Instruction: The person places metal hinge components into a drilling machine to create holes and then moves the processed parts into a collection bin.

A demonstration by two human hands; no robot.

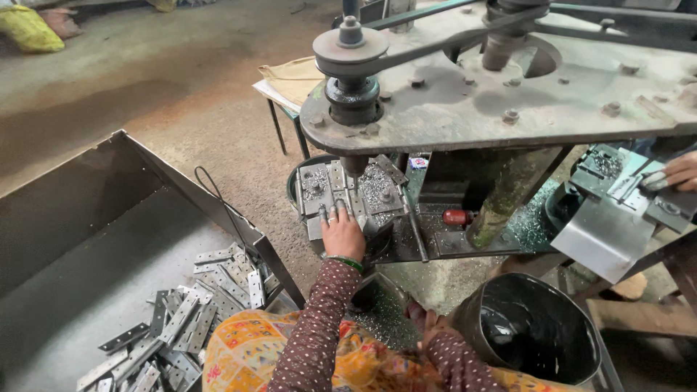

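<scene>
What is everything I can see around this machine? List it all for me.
drill press: one, grey-green, belt and pulleys on top, centre and right.
jig plate: one, grey, strewn with metal chips, under the spindle.
metal strips: a pile, too many to count, silver with holes, in the tray at lower left.
tray: one, dark grey sheet metal, left.
bucket: one, black, lower right.
red cylinder: one, by the machine's column.
yellow sack: one, top left on the floor.
another person's hand: one, at the right edge, on a second jig.
left hand: pressed flat on the jig plate.
right hand: low near the lap, fingers curled, contents unclear.
</scene>
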